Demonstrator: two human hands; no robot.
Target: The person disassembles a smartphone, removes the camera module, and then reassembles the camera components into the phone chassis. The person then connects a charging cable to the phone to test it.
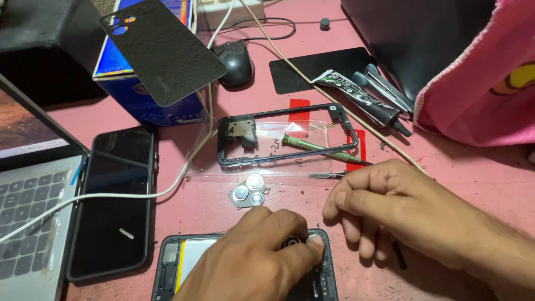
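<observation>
An opened phone body [184, 259] lies at the near edge, its battery and inner parts showing. My left hand [253, 259] rests on top of it, fingertips pressing a small round part [315, 239] near the camera corner. My right hand [384, 203] hovers just to the right with fingers curled, touching the table beside the phone; whether it pinches anything is hidden. A silver camera lens cover [249, 192] with three rings lies just beyond my left hand.
A black phone frame [284, 134] lies on a clear plastic sheet with a green screwdriver [317, 147] across it. A dark phone [114, 200], laptop [28, 223], white cable [111, 195], black back cover [161, 50] on a blue box, mouse [235, 61], glue tube [362, 97] and pink cloth [479, 83] surround them.
</observation>
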